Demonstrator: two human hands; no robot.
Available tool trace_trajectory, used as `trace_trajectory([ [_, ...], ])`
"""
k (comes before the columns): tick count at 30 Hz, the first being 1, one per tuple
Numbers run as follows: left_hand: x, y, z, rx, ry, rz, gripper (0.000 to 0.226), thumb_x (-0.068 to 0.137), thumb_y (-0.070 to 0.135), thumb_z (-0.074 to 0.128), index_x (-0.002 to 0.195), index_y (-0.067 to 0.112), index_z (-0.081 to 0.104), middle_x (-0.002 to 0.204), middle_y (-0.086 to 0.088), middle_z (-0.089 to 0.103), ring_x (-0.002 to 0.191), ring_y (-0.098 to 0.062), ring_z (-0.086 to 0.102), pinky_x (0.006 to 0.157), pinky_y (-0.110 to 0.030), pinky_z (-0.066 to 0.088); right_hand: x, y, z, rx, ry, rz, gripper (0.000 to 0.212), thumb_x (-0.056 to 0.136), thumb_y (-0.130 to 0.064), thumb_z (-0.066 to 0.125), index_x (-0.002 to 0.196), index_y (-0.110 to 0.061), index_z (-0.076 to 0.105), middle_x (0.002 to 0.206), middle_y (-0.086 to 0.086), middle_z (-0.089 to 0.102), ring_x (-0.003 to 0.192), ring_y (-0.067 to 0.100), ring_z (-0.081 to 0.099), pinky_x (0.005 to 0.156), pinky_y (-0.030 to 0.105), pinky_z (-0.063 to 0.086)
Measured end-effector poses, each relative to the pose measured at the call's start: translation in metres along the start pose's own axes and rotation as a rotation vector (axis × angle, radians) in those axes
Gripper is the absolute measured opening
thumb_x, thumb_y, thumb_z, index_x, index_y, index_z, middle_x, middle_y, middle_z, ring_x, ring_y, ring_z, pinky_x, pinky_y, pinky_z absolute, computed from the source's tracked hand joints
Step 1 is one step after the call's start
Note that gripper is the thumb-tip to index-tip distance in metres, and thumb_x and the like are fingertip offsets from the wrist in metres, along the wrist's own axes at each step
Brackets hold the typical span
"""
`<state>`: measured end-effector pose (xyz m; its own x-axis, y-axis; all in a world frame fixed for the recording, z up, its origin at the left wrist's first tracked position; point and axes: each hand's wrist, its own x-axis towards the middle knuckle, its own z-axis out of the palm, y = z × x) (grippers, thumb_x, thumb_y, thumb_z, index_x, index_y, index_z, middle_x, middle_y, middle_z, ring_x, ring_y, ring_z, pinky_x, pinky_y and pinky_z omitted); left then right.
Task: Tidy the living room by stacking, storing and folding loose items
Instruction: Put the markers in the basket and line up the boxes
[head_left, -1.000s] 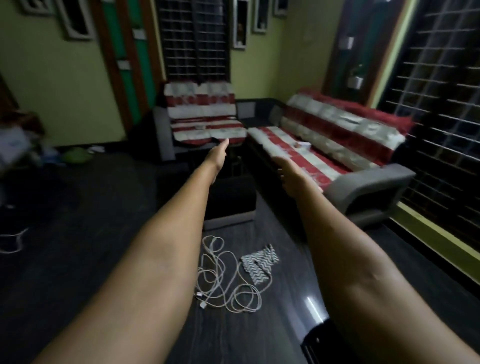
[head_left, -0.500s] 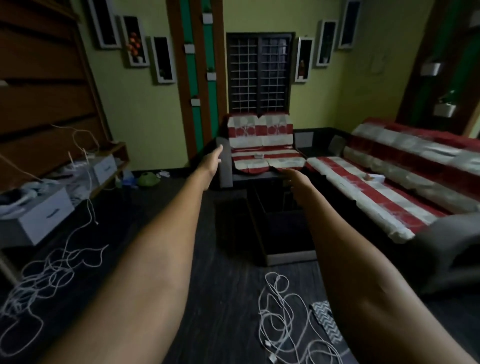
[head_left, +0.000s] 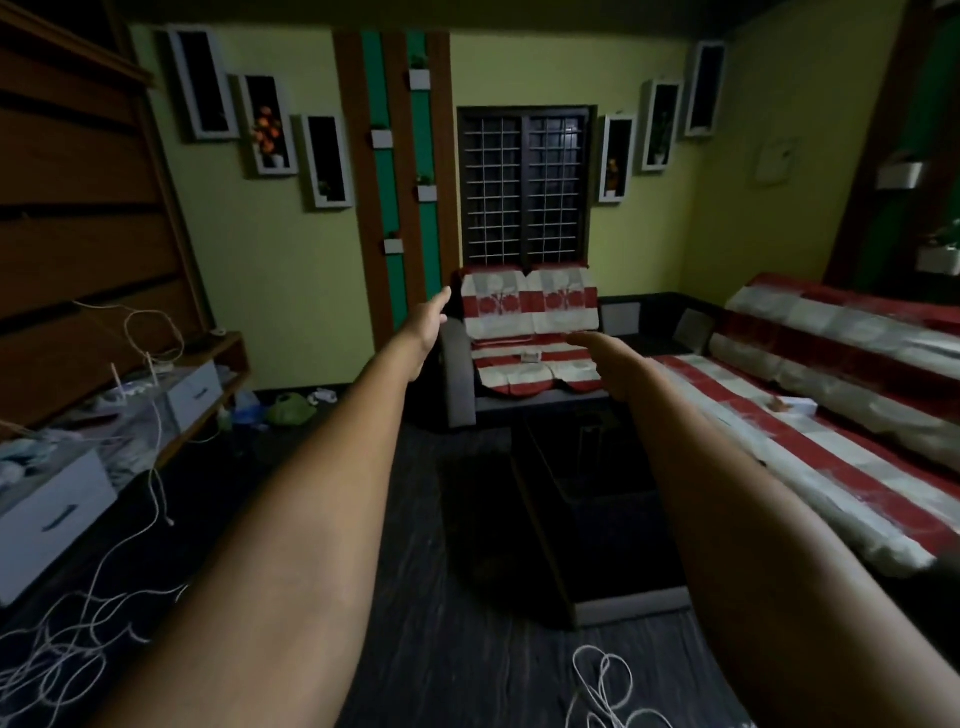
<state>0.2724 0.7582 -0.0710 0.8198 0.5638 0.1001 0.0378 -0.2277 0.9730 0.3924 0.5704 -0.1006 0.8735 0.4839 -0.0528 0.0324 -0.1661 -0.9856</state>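
I note both arms stretched forward over the floor, left hand (head_left: 428, 325) and right hand (head_left: 597, 347) each with grip spread and holding nothing, presumably surveying, while loose white cables (head_left: 605, 688) lie on the floor below, untouched.

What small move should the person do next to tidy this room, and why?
Probably lower the right hand toward the white cable on the dark floor just ahead and gather it. Both hands, the left hand too, are held out open and hold nothing, and this loose cable lies closest, below the right forearm.
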Motion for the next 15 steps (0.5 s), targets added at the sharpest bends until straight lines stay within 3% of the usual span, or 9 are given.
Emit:
trace_trajectory([
  [7, 0.155, 0.027, -0.009, 0.014, 0.002, 0.033, 0.059, 0.102, 0.046, 0.026, 0.151, 0.014, 0.021, 0.157, -0.011, 0.024, 0.146, -0.027, 0.016, 0.116, -0.039, 0.014, 0.165, -0.035, 0.023, -0.05, -0.066, -0.002, 0.07, 0.091, -0.047, 0.054, 0.148, -0.016, 0.028, 0.154, 0.01, 0.027, 0.141, 0.032, 0.026, 0.116, 0.049, 0.019],
  [10, 0.226, 0.036, -0.023, -0.037, 0.026, 0.091, 0.058, 0.102, 0.043, 0.027, 0.151, 0.013, 0.02, 0.157, -0.009, 0.023, 0.146, -0.026, 0.015, 0.118, -0.04, 0.012, 0.24, -0.065, 0.032, -0.033, -0.039, -0.042, 0.063, 0.092, -0.046, 0.053, 0.144, -0.016, 0.036, 0.152, 0.011, 0.033, 0.136, 0.033, 0.035, 0.113, 0.05, 0.027],
  [15, 0.333, -0.016, -0.047, -0.032, 0.05, 0.001, 0.057, 0.102, 0.042, 0.026, 0.152, 0.015, 0.018, 0.158, -0.009, 0.02, 0.146, -0.028, 0.014, 0.118, -0.042, 0.013, 0.348, -0.068, 0.063, -0.091, -0.047, -0.039, 0.062, 0.095, -0.043, 0.049, 0.148, -0.015, 0.029, 0.157, 0.011, 0.021, 0.142, 0.033, 0.022, 0.115, 0.05, 0.019],
])
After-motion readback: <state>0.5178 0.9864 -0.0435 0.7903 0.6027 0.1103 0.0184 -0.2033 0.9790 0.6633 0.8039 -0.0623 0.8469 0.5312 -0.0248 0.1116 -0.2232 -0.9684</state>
